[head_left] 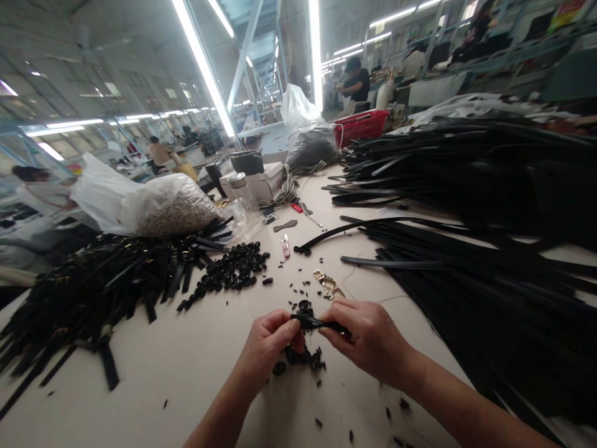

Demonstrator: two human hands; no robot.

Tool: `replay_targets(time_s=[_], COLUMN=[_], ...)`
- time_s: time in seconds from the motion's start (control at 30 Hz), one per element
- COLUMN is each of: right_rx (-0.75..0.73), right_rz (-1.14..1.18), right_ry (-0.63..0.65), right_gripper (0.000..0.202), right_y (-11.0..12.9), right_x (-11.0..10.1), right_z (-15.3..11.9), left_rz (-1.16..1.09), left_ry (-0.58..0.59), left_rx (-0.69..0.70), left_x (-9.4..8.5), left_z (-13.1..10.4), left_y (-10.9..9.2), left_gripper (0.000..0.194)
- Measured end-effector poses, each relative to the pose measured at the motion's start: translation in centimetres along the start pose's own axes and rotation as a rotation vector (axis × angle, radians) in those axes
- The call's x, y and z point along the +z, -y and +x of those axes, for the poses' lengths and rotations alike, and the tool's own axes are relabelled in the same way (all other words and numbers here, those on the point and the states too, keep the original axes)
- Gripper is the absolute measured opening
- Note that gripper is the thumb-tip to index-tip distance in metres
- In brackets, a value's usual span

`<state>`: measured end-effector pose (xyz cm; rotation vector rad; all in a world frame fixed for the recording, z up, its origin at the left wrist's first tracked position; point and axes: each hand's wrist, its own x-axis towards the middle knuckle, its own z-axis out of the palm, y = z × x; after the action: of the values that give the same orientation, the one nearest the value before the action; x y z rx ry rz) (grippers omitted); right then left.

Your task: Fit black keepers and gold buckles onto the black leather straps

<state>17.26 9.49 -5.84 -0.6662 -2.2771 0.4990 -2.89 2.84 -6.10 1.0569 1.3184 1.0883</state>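
Small black bits [318, 422] are scattered on the near part of the pale table [153, 367]. Above the table, a black strip [305, 321] is held between the two hands. By the left hand [273, 333] its one end is pinched, with thumb and forefinger closed on it; by the right hand [366, 330] the other part is gripped, with fingers bent around it and no gap to be seen. Below and just beyond the hands, black rings [278, 368] are gathered. Farther, gold buckles [328, 284] are laid near a small cutter [286, 247]. At the left, a heap of black loops [240, 267] is seen beside piled short straps [125, 274]; at the right, long straps [448, 168] are stacked. Behind, a filled plastic bag [175, 202] and a red basket [362, 126] are placed. Far away, a seated person [358, 86] is seen.
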Motion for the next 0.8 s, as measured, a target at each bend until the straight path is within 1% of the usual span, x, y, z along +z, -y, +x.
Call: replay_targets(time_s=[0.07,0.17,0.23,0.37,0.43,0.53,0.6,0.73,0.8], right_rx=[-0.004,-0.028,-0.038,-0.024,-0.030,-0.061,-0.069,-0.042,-0.014], right_rz=[0.015,0.048,0.054,0.051,0.021,-0.093,-0.176,-0.285,-0.333], right_ry=[-0.007,-0.006,-0.002,0.014,0.029,0.031,0.026,0.010,0.002], right_gripper=[0.008,0.013,0.013,0.015,0.021,0.030,0.033,0.033,0.029], right_y=[0.1,0.2,0.1,-0.3,-0.6,-1.1,-1.6,-3.0,-3.7], right_x=[0.2,0.7,1.1,1.6,1.6,1.5,1.3,0.5,0.1], right_z=[-0.1,-0.3,-0.4,-0.6,-0.6,-0.5,-0.4,-0.3,-0.2], left_rz=[-0.075,-0.117,-0.112,-0.091,-0.067,-0.006,0.008,-0.064,-0.072], left_ry=[-0.003,0.017,0.034,0.026,0.024,0.011,-0.042,-0.250,-0.325], left_rx=[-0.014,-0.015,-0.011,-0.006,-0.003,0.017,0.041,0.089,0.093], left_x=[0.3,0.8,1.1,1.4,1.4,0.9,0.2,-2.3,-3.4], left_z=[-0.1,-0.2,-0.2,-0.2,-0.1,0.2,0.7,1.4,1.6], left_y=[0.1,0.3,0.3,0.6,0.8,0.9,1.0,1.2,1.4], left_gripper=[0.032,0.031,0.032,0.034,0.034,0.033,0.032,0.035,0.035])
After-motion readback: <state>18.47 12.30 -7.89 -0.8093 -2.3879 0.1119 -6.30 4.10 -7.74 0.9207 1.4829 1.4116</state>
